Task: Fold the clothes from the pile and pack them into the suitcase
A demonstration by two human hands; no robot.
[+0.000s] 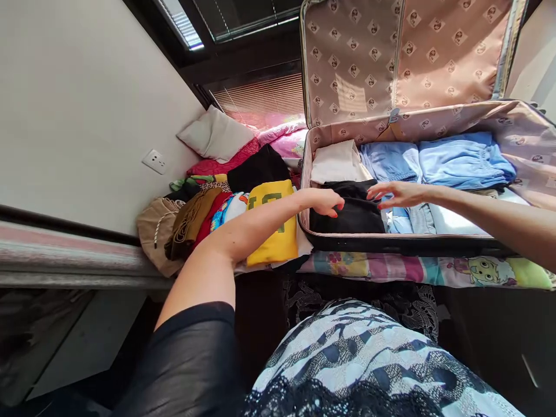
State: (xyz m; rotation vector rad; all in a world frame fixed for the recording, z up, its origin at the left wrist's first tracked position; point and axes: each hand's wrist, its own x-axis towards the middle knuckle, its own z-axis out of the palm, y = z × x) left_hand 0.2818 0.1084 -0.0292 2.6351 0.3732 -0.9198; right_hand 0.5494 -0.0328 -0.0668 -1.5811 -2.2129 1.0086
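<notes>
My left hand (326,201) hovers over the left edge of a folded black garment (358,215) inside an open suitcase (347,243). Its fingers are slightly bent and apart, with nothing visible in them. Over the garment's right side, my right hand (403,194) reaches in with fingers spread, fingertips close to the cloth; whether they touch it I cannot tell. Behind the black garment lies a folded cream garment (336,161). Folded blue clothes (467,162) fill the back right, and white and grey pieces (456,217) lie in front of them.
Left of the suitcase sits a row of folded clothes, including a yellow garment (282,243), a brown one (189,223) and a black one (263,168). A pale pillow (219,134) leans by the wall. The suitcase lid (356,63) stands upright at the window.
</notes>
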